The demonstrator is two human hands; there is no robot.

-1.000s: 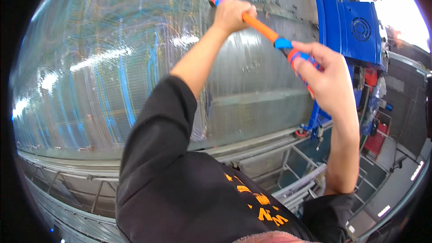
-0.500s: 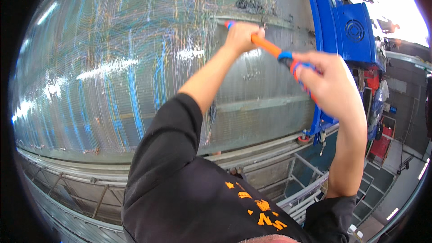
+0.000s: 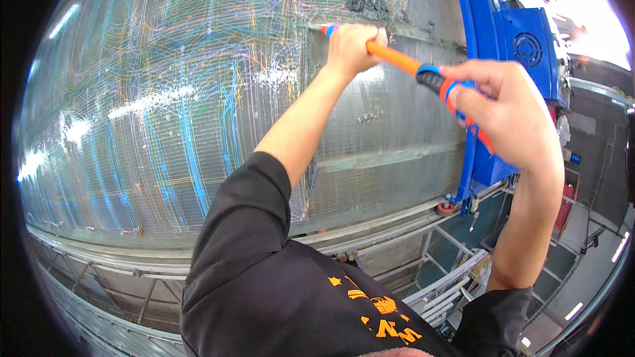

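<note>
My left hand (image 3: 352,49) is closed around the front part of a long orange stick-like tool (image 3: 397,59); its exact kind I cannot make out. A red and blue end pokes out past that hand. My right hand (image 3: 512,116) wraps the tool's rear grip, which has black, blue and red bands. The tool slants down to the right, above a shiny greyish table surface (image 3: 390,119). On the left, the surface is covered with fine coloured lines and blue streaks (image 3: 188,132). Whether the tool's tip touches the surface cannot be told.
A blue machine frame (image 3: 476,92) with a round vent (image 3: 527,49) runs along the right side. Dark crumpled scraps (image 3: 367,5) lie beyond my left hand. Metal rails (image 3: 370,225) border the near edge, with a pale metal frame (image 3: 443,277) below them.
My right hand has moved to the right with the grip, and more of the orange shaft shows between my hands. My left hand has shifted slightly up and left.
</note>
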